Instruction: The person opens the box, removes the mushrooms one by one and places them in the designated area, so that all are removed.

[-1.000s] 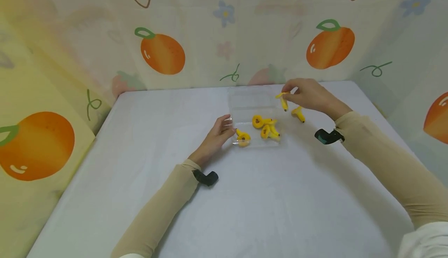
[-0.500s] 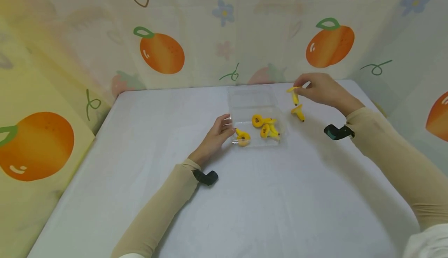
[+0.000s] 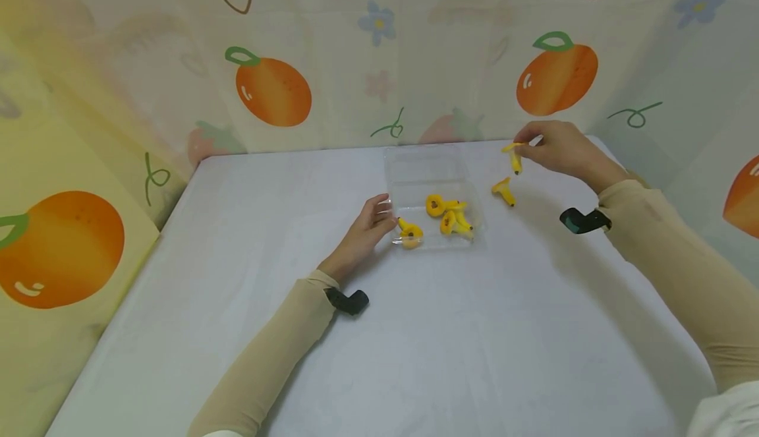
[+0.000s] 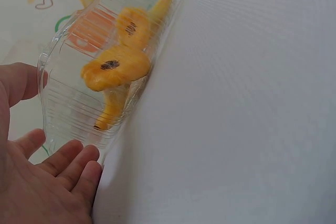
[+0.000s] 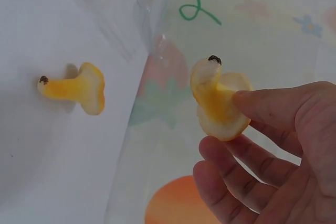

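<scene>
In the head view my right hand pinches a yellow mushroom above the table's back right, stem pointing down. The right wrist view shows this mushroom between thumb and fingers. A second mushroom lies on the cloth, left of and below the held one. My left hand rests against the left end of a clear plastic box, its fingers mostly straight. Several yellow mushrooms lie inside the box. Two mushrooms with dark cap centres show through its wall in the left wrist view.
The box's clear lid is folded back toward the wall. A white cloth covers the table. Behind and at the sides hangs a curtain printed with oranges, close to the table's back edge.
My right hand has moved to the right and slightly up with its mushroom, away from the box and past the mushroom on the cloth. The left hand and the box stay in place.
</scene>
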